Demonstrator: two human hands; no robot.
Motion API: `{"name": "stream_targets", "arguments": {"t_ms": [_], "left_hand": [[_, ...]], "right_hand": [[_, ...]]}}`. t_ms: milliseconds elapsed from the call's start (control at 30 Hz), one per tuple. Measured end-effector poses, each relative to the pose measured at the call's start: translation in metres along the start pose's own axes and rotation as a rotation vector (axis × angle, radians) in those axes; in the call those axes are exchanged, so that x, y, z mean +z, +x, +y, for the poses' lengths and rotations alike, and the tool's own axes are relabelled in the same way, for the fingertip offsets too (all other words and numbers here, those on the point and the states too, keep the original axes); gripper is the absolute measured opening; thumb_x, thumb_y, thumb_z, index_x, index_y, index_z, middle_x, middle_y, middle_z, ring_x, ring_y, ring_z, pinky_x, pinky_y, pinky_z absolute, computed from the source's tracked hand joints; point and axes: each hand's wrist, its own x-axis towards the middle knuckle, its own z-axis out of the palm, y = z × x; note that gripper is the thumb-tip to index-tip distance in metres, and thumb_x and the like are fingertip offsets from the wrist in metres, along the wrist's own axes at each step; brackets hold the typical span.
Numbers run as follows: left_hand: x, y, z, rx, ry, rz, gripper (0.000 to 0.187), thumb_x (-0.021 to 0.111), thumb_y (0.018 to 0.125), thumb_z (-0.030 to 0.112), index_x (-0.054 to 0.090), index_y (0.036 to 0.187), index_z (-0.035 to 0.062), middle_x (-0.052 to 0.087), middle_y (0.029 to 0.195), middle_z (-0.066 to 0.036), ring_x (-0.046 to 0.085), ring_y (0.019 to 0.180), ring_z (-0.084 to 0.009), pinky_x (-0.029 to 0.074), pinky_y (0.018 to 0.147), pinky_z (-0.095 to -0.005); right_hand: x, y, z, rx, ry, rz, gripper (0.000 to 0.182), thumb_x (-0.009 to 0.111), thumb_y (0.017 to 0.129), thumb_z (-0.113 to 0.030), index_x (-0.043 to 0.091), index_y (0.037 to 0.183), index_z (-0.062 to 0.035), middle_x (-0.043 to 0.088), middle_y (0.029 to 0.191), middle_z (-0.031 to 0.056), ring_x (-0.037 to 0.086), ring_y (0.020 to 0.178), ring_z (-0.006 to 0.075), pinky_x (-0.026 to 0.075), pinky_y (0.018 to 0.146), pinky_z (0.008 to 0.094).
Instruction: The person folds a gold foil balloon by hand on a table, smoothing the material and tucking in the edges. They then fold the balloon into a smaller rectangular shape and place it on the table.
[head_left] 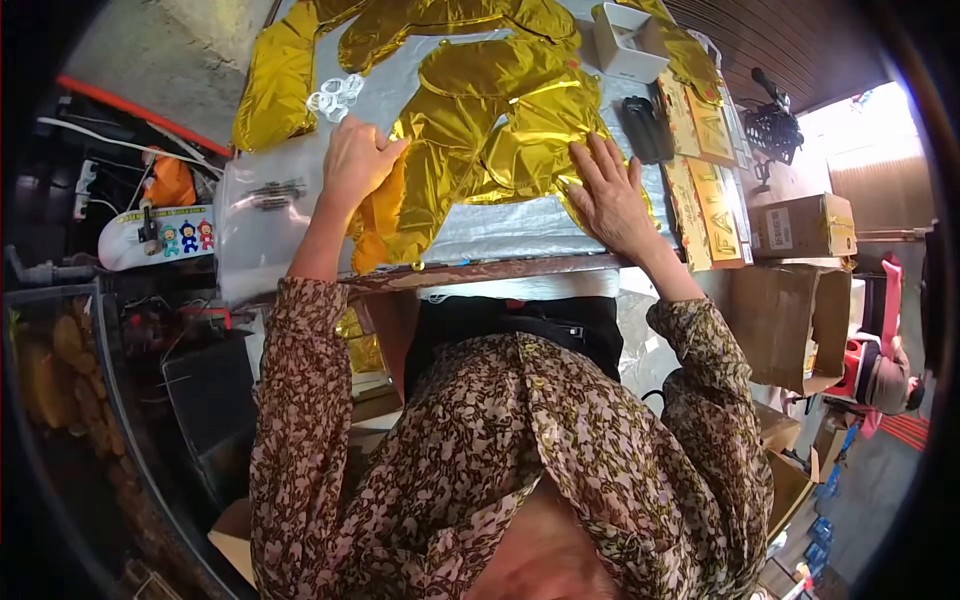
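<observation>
A shiny gold foil balloon (465, 125), flat and creased, lies on the grey-covered table in front of me. At its left edge, my left hand (358, 158) has its fingers curled and its thumb against the foil, where an orange-toned strip (382, 205) hangs down the side. My right hand (612, 200) rests palm down on the balloon's right side, fingers stretched out and slightly apart. Just beyond my left hand sits a small cluster of clear rings (335, 97). To the right of my right hand are a dark object (647, 130) and printed cards (712, 215) with gold lettering.
More gold foil pieces (275, 85) lie along the table's left and far sides. A white open box (630, 45) stands at the back right. Cardboard boxes (790, 310) are stacked right of the table. On the left is a white oval item (158, 240) with cartoon figures.
</observation>
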Motion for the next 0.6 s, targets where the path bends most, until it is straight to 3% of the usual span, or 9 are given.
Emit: {"name": "stream_targets", "arguments": {"t_ms": [100,167,200,233,300,333,367,433,600], "left_hand": [[0.003,-0.003,-0.002,0.053,-0.128,0.081,0.046,0.081,0.086,0.042,0.069,0.079,-0.0015,0.069,0.089,-0.023,0.066,0.089,-0.0411,0.053,0.080,-0.0479],[-0.008,-0.005,0.001,-0.125,-0.202,-0.010,0.042,0.082,0.087,0.038,0.068,0.079,-0.0017,0.071,0.080,-0.021,0.067,0.079,-0.0421,0.052,0.072,-0.0474],[-0.014,-0.007,-0.003,-0.144,-0.172,-0.019,0.041,0.082,0.087,0.036,0.068,0.081,-0.0017,0.069,0.072,-0.018,0.067,0.067,-0.0353,0.051,0.065,-0.0442],[-0.013,-0.009,-0.013,-0.144,-0.171,-0.019,0.041,0.082,0.087,0.036,0.068,0.081,-0.0017,0.069,0.072,-0.018,0.067,0.067,-0.0353,0.051,0.065,-0.0442],[-0.015,-0.013,-0.025,-0.190,-0.243,-0.059,0.041,0.082,0.088,0.036,0.067,0.081,-0.0012,0.067,0.070,-0.015,0.066,0.066,-0.0231,0.049,0.063,-0.0410],[-0.023,-0.017,-0.024,-0.247,-0.290,-0.132,0.039,0.084,0.087,0.034,0.069,0.088,-0.0020,0.069,0.075,-0.010,0.062,0.070,-0.0141,0.051,0.065,-0.0356],[-0.021,-0.018,-0.029,-0.256,-0.288,-0.122,0.039,0.084,0.087,0.034,0.069,0.088,-0.0020,0.069,0.075,-0.010,0.062,0.070,-0.0141,0.051,0.065,-0.0356],[-0.013,-0.021,-0.041,-0.373,-0.629,-0.107,0.039,0.085,0.087,0.026,0.071,0.105,-0.0053,0.075,0.090,-0.011,0.068,0.079,-0.0147,0.054,0.073,-0.0320],[-0.011,-0.024,-0.057,-0.383,-0.762,-0.192,0.055,0.088,0.083,0.018,0.065,0.126,-0.0086,0.076,0.104,-0.015,0.072,0.093,-0.0180,0.056,0.082,-0.0300]], "right_hand": [[0.001,0.001,-0.001,-0.002,0.006,-0.008,0.062,0.053,0.107,-0.038,0.037,0.161,-0.0122,0.029,0.167,0.0202,0.024,0.156,0.0397,0.021,0.121,0.0676],[0.003,0.003,-0.002,0.002,0.025,-0.016,0.061,0.053,0.107,-0.038,0.037,0.161,-0.0131,0.029,0.168,0.0199,0.024,0.156,0.0397,0.020,0.121,0.0681],[0.005,0.003,-0.004,0.002,0.026,-0.017,0.061,0.053,0.107,-0.038,0.037,0.161,-0.0131,0.029,0.168,0.0199,0.024,0.156,0.0397,0.020,0.121,0.0681],[0.008,0.003,-0.006,-0.003,0.028,-0.014,0.061,0.053,0.107,-0.039,0.037,0.161,-0.0133,0.029,0.168,0.0200,0.024,0.156,0.0398,0.020,0.121,0.0681],[0.011,0.004,-0.012,-0.018,0.019,0.009,0.062,0.054,0.106,-0.039,0.038,0.160,-0.0127,0.030,0.167,0.0210,0.025,0.156,0.0406,0.022,0.121,0.0673],[0.012,0.004,-0.013,-0.029,0.019,0.010,0.062,0.054,0.106,-0.039,0.038,0.160,-0.0127,0.030,0.167,0.0210,0.025,0.156,0.0406,0.022,0.121,0.0673],[0.012,0.004,-0.012,-0.028,0.016,0.028,0.063,0.056,0.105,-0.039,0.039,0.160,-0.0123,0.031,0.166,0.0213,0.026,0.155,0.0409,0.024,0.120,0.0662],[0.009,0.003,-0.010,-0.048,0.015,0.086,0.064,0.060,0.102,-0.038,0.041,0.158,-0.0110,0.034,0.165,0.0222,0.030,0.153,0.0413,0.028,0.118,0.0622],[0.006,-0.006,-0.003,-0.022,0.005,0.061,0.063,0.061,0.103,-0.035,0.042,0.158,-0.0117,0.033,0.165,0.0230,0.029,0.154,0.0419,0.027,0.119,0.0593]]}}
